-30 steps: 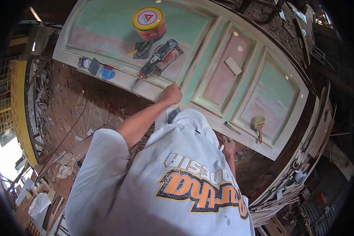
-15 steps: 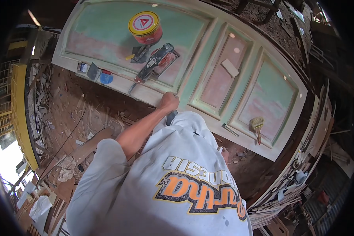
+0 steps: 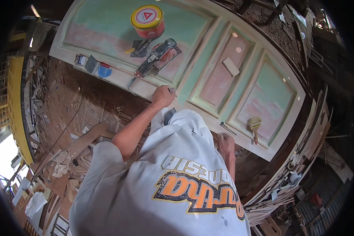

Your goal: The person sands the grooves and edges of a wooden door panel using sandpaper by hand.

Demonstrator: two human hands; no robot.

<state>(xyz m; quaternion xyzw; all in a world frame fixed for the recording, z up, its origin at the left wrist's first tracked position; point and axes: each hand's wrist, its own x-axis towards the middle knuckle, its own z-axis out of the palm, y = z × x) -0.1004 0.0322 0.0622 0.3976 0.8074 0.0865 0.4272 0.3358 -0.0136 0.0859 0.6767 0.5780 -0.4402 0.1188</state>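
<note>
My left hand (image 3: 163,96) is closed in a fist at the near edge of a panelled wooden door (image 3: 183,99) painted pale green, pink and white. A small dark bit shows at its fingers, too small to name. My right hand (image 3: 226,142) is by the same edge, farther right, its fingers smeared and partly hidden. A small narrow metal piece (image 3: 227,128) lies on the door just beyond it. To the right of that rests a paintbrush (image 3: 254,125). A power sander (image 3: 157,58) lies on the left panel, up from my left hand.
A red tin with a yellow-rimmed lid (image 3: 147,17) stands behind the sander. Scrapers (image 3: 91,64), one of them blue (image 3: 104,71), lie along the door's left edge. A pale block (image 3: 231,67) sits on the middle panel. Wood scraps (image 3: 72,135) litter the floor.
My right hand has come up into view from beside the shirt toward the door edge. My left hand has shifted slightly left and turned, still closed. The view has shifted slightly.
</note>
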